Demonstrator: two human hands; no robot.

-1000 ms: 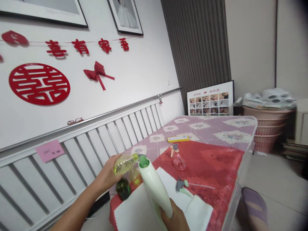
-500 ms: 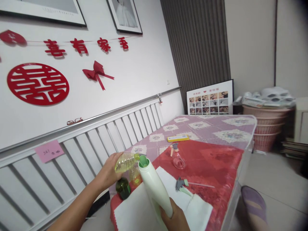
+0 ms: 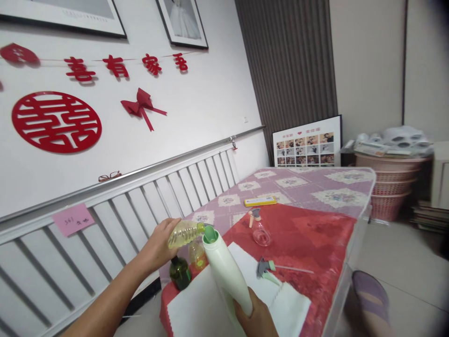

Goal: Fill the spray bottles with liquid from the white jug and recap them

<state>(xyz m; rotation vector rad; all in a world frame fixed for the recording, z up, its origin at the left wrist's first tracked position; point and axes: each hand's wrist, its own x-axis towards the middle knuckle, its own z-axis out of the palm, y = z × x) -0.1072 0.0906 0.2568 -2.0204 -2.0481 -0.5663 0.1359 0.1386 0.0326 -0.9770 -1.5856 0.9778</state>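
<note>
head view, all hands low in frame. pouring step in hand, by the look of it: left hand (image 3: 159, 245) wrapped shut round a small clear bottle of yellow liquid (image 3: 184, 232), tipped nearly flat, its mouth right at the green opening of a tall white bottle (image 3: 224, 271). right hand (image 3: 254, 318) clamped round the lower body of that white bottle, leaning it back toward the body, neck up toward the small one. fingers (image 3: 170, 224) of the left curled over the clear bottle's base end; fingers of the right mostly hidden behind the white plastic, only knuckles and thumb side showing. both bottles held in the air above the near end of the surface (image 3: 315, 243), over a white cloth (image 3: 280, 304) on red covering. below the left hand, standing on the surface: a dark green bottle (image 3: 180, 273) and a small orange bottle (image 3: 197, 255). further along, a clear spray bottle (image 3: 258, 229), a loose spray trigger with its tube (image 3: 266, 269), a yellow case (image 3: 260, 201). next move likely calls for keeping the two mouths lined up and tilting steadily, so nothing spills onto the cloth.
</note>
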